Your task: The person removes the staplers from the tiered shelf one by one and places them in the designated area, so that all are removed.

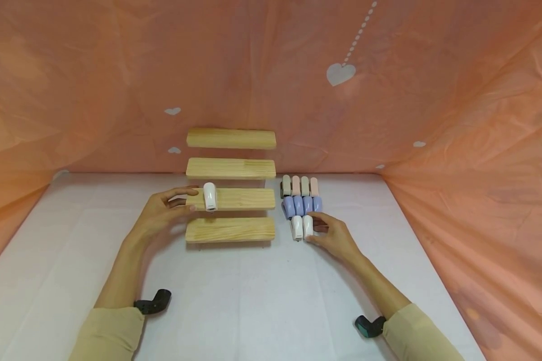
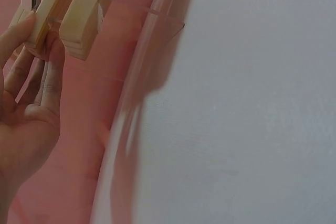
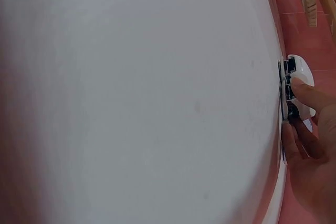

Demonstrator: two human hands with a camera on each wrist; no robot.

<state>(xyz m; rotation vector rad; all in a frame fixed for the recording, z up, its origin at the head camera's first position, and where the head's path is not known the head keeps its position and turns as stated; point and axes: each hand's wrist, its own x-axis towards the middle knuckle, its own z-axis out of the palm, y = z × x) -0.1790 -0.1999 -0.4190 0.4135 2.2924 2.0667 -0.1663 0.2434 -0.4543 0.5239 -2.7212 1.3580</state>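
Observation:
Four-tier wooden slats hold a small white mini stapler point(image 1: 210, 196), which sits near the left end of the third wooden slat point(image 1: 246, 199). My left hand point(image 1: 159, 209) grips that slat's left end between thumb and fingers; the left wrist view shows the slat end point(image 2: 44, 17) in the grasp. On the right, my right hand point(image 1: 337, 239) pinches a white mini stapler point(image 1: 307, 227) at the front of a cluster. A second white mini stapler point(image 1: 297, 228) stands directly left of it. In the right wrist view, the thumb lies on the white cover point(image 3: 303, 69).
Behind the white pair are several lavender staplers point(image 1: 298, 206), then a back row of green point(image 1: 286, 185) and pink point(image 1: 314, 187) ones. Other slats lie above and below, including the lowest slat point(image 1: 230, 230). Orange cloth point(image 1: 271, 75) walls surround the white tabletop point(image 1: 253, 301).

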